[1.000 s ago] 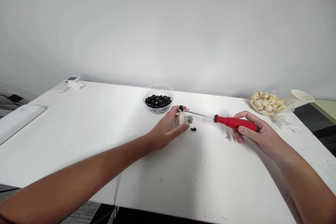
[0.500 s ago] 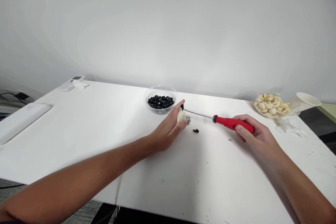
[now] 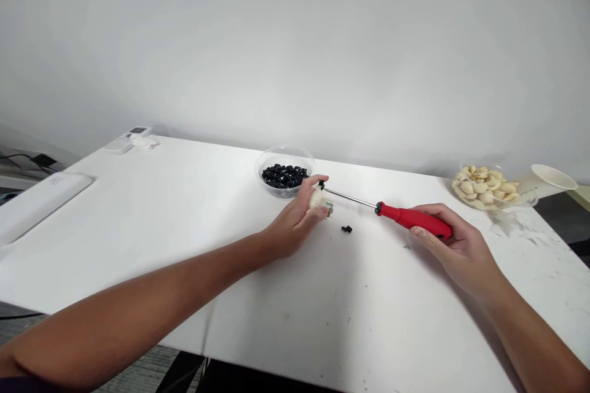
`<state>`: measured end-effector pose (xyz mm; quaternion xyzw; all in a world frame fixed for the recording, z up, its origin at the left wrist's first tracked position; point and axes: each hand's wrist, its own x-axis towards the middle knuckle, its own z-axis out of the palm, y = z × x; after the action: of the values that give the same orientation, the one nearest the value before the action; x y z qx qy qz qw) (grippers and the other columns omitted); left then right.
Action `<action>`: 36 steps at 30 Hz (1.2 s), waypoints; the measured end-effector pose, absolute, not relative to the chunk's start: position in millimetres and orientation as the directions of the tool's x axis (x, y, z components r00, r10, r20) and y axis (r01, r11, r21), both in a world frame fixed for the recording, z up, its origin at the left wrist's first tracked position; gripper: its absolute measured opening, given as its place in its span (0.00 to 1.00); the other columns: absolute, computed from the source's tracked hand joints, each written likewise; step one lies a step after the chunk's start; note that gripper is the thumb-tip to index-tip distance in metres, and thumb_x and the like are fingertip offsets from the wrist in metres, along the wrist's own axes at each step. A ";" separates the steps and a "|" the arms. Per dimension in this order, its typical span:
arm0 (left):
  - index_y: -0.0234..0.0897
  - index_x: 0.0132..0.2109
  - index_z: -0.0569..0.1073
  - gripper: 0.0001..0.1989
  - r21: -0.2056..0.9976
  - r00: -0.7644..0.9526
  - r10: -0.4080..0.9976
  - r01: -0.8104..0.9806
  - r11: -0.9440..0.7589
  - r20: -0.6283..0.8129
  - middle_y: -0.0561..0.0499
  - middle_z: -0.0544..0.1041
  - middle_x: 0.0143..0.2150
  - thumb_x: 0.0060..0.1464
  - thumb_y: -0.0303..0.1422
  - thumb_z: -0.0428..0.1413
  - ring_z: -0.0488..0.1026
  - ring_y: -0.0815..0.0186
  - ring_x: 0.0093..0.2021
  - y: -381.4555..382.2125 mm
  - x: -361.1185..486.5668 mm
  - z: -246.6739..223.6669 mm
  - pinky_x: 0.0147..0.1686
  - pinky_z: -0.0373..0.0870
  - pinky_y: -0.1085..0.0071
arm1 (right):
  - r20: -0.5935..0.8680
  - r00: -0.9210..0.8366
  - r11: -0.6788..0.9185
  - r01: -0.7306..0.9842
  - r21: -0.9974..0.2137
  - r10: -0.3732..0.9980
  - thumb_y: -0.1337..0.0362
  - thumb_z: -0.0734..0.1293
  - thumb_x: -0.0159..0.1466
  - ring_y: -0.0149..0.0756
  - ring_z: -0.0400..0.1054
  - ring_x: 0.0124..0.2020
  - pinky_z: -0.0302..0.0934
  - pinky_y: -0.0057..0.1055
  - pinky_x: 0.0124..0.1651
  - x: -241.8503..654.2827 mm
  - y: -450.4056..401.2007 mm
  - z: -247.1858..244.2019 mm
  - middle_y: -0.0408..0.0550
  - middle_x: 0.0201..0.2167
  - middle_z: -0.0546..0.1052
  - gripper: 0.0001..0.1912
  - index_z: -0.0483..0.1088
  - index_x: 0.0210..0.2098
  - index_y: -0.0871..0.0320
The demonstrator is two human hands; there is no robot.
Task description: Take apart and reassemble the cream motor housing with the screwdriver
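My left hand is closed around a small cream-coloured part with a grey metal piece on its near side. The index finger reaches over the top, by a tiny black piece. In my right hand is the red handle of a screwdriver, its shaft pointing left. The screwdriver's tip meets the cream part just below the black piece; exact contact is too small to make out. A couple of loose black pieces lie on the table under the shaft.
Behind my left hand stands a clear bowl of small black pieces. At the right are a clear container of cream-coloured parts and a tilted paper cup. A white remote and a long white device lie left on the white table.
My left index finger has bent over towards the black piece. My right thumb has shifted slightly on the screwdriver handle. The view has moved a little; the screwdriver's tip stays at the cream part.
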<state>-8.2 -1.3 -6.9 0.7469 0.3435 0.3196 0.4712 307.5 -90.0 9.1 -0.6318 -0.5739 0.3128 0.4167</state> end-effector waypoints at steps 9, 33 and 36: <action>0.43 0.75 0.50 0.30 0.922 0.547 0.826 0.233 -0.308 0.138 0.47 0.75 0.44 0.73 0.40 0.47 0.70 0.57 0.42 -4.6 -6.0 -9.1 0.48 0.68 0.55 | -0.185 0.157 -0.234 0.400 -0.886 0.970 0.36 0.64 0.70 0.35 0.46 0.24 0.40 0.36 0.28 311.7 -85.6 2.9 0.41 0.21 0.54 0.31 0.59 0.24 0.54; 0.39 0.75 0.54 0.31 0.932 0.546 0.835 0.262 -0.249 0.070 0.44 0.74 0.48 0.69 0.40 0.48 0.69 0.54 0.46 -7.1 -6.6 -0.8 0.51 0.65 0.54 | -0.238 0.086 -0.253 0.309 -0.917 0.968 0.42 0.71 0.66 0.30 0.46 0.24 0.38 0.32 0.29 304.6 -87.7 12.0 0.38 0.21 0.55 0.23 0.71 0.29 0.55; 0.39 0.75 0.53 0.32 0.947 0.529 0.846 0.236 -0.219 0.064 0.45 0.74 0.47 0.68 0.37 0.48 0.69 0.55 0.47 -5.8 -5.9 -1.2 0.53 0.65 0.55 | -0.183 0.103 -0.208 0.347 -0.915 0.978 0.43 0.71 0.66 0.32 0.51 0.24 0.42 0.31 0.28 301.2 -88.6 14.1 0.40 0.23 0.61 0.21 0.74 0.33 0.54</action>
<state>-5.9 -5.8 -1.2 0.7182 0.3766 0.3059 0.4988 301.2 -88.6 14.1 -0.6464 -0.5121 0.4315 0.3656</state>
